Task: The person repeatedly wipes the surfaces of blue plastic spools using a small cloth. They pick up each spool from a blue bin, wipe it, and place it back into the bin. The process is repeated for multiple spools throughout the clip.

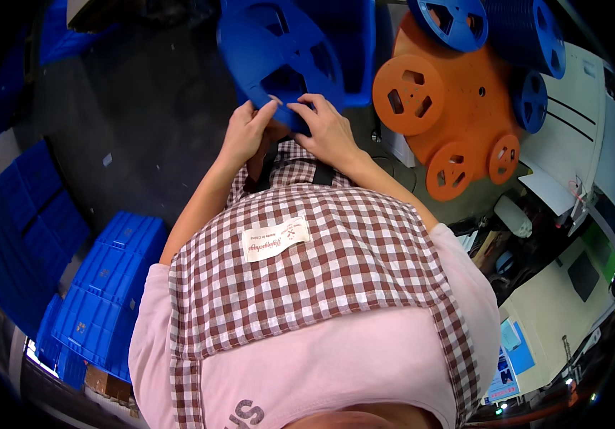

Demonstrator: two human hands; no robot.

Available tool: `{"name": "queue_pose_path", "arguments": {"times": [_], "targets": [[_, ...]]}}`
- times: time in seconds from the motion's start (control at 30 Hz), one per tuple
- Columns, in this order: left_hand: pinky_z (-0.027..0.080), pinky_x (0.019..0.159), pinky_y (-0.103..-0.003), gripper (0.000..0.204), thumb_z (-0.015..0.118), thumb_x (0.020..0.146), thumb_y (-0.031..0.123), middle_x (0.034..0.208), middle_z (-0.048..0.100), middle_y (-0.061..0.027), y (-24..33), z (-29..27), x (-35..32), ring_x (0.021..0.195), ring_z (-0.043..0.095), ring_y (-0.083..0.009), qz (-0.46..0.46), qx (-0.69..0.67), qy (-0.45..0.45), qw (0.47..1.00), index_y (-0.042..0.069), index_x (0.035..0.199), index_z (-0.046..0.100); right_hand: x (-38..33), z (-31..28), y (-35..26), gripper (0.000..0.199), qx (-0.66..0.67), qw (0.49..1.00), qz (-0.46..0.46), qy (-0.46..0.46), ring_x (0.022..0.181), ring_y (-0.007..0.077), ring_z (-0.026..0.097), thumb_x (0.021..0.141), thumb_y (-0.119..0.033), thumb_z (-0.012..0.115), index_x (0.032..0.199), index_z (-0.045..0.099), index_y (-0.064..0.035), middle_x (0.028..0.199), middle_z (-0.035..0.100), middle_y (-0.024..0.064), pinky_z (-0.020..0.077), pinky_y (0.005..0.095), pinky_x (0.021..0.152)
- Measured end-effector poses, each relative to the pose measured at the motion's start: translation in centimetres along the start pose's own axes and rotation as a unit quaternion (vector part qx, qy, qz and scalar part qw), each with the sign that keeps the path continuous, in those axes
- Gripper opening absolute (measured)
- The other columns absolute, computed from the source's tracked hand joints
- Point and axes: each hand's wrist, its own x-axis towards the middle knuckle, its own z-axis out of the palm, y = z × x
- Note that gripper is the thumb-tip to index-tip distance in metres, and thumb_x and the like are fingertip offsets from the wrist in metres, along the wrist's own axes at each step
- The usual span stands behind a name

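Blue crates [110, 286]: stacked over to the left of both hands, nearer the wearer's body.
Dark floor [135, 129]: spreads left of the hands, a pale scrap lying on it.
Left hand [246, 134]: thumb and fingertips clamped on the near rim of the reel.
Blue reel [284, 51]: tilted, just beyond the hands, its near rim between them.
Right hand [327, 132]: close beside the left, fingers bent around the same rim.
Blue bin [362, 71]: behind the reel, past the right hand.
Orange disc [457, 114]: right of the right hand, bearing smaller orange and blue reels.
Pale surface [572, 146]: farthest right of the hands.
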Motion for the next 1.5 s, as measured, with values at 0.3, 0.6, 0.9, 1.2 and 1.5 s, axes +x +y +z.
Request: {"name": "queue_pose_path", "arguments": {"times": [0.3, 0.6, 0.9, 1.2, 1.5], "targets": [[0.051, 0.087, -0.030, 0.036, 0.072, 0.085, 0.010, 0.104, 0.066, -0.0104, 0.8, -1.0, -7.7, 0.099, 0.063, -0.0170, -0.094, -0.083, -0.061, 0.990, -0.001, 0.118, 0.060, 6.9, 10.0, 11.5, 0.026, 0.113, 0.969, 0.215, -0.049, 0.096, 0.0421, 0.063, 0.086, -0.018, 0.060, 0.108, 0.063, -0.0047, 0.102, 0.067, 0.0223, 0.0498, 0.0473, 0.086], [0.052, 0.085, -0.030, 0.018, 0.063, 0.091, 0.004, 0.107, 0.064, -0.0089, 0.7, -0.4, -20.0, 0.101, 0.060, -0.0143, -0.248, -0.141, 0.033, 0.958, 0.000, 0.108, 0.058, 8.9, 17.9, 10.9, 0.049, 0.128, 0.900, 0.371, -0.188, 0.108, 0.0386, 0.062, 0.087, -0.026, 0.064, 0.127, 0.053, 0.0000, 0.117, 0.063, 0.0252, 0.0489, 0.0427, 0.093], [0.054, 0.064, -0.027, 0.023, 0.060, 0.094, 0.010, 0.103, 0.062, -0.0134, 7.7, -0.9, -13.7, 0.082, 0.069, -0.0231, -0.258, -0.122, 0.023, 0.958, 0.004, 0.114, 0.052, 12.3, -5.6, 15.7, 0.038, 0.152, 0.948, 0.212, 0.184, 0.097, 0.0369, 0.063, 0.077, -0.016, 0.065, 0.113, 0.065, -0.0024, 0.107, 0.065, 0.0215, 0.0498, 0.0425, 0.089], [0.053, 0.063, -0.027, 0.021, 0.063, 0.092, 0.016, 0.096, 0.068, -0.0128, 8.9, -3.3, -15.9, 0.076, 0.066, -0.0175, -0.288, -0.083, 0.041, 0.953, 0.002, 0.108, 0.061, 13.2, -18.0, 29.3, 0.085, -0.177, 0.850, 0.495, 0.031, 0.140, 0.0358, 0.026, 0.088, -0.039, 0.070, 0.152, 0.021, -0.0142, 0.150, 0.032, 0.0187, 0.0329, 0.0466, 0.112], [0.050, 0.086, -0.029, 0.023, 0.060, 0.093, 0.012, 0.104, 0.067, -0.0071, 5.9, -5.5, -13.2, 0.095, 0.062, -0.0152, -0.184, -0.048, -0.011, 0.982, 0.000, 0.111, 0.062, 7.9, -18.3, 23.1, 0.072, 0.075, 0.947, 0.267, 0.164, 0.103, 0.0306, 0.056, 0.077, -0.036, 0.065, 0.145, 0.044, -0.0200, 0.118, 0.059, 0.0193, 0.0435, 0.0386, 0.096]]}}
